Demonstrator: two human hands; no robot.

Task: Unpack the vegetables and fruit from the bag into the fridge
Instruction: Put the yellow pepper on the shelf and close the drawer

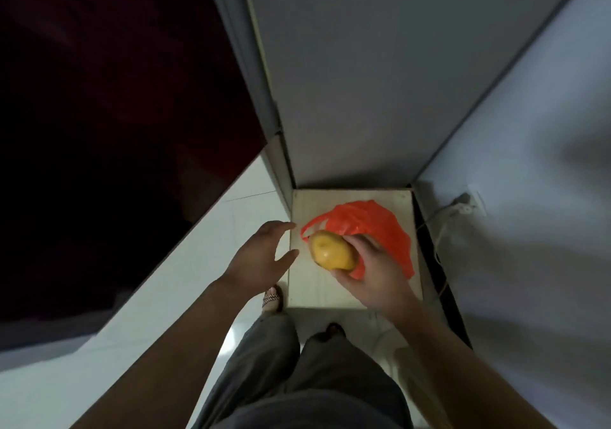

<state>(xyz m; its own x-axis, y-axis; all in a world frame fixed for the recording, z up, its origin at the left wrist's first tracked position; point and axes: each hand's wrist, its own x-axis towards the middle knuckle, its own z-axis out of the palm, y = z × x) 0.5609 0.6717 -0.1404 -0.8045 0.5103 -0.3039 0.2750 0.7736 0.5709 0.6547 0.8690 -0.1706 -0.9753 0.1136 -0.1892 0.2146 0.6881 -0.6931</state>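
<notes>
Your right hand (373, 273) grips the yellow fruit (333, 251) at centre frame, over the orange bag (380, 226). Your left hand (261, 253), fingers spread and holding nothing, hovers just left of it.

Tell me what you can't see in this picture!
Head view only:
- Inside the orange bag: its crumpled plastic hides any contents.
- Back of the yellow fruit: the right hand covers it with its grip.
- The dark red panel on the left: too dark to identify.

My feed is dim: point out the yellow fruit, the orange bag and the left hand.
yellow fruit (332, 251): head view, middle of its skin.
orange bag (378, 225): head view, crumpled plastic beyond the fruit.
left hand (261, 254): head view, middle of the hand.
</notes>
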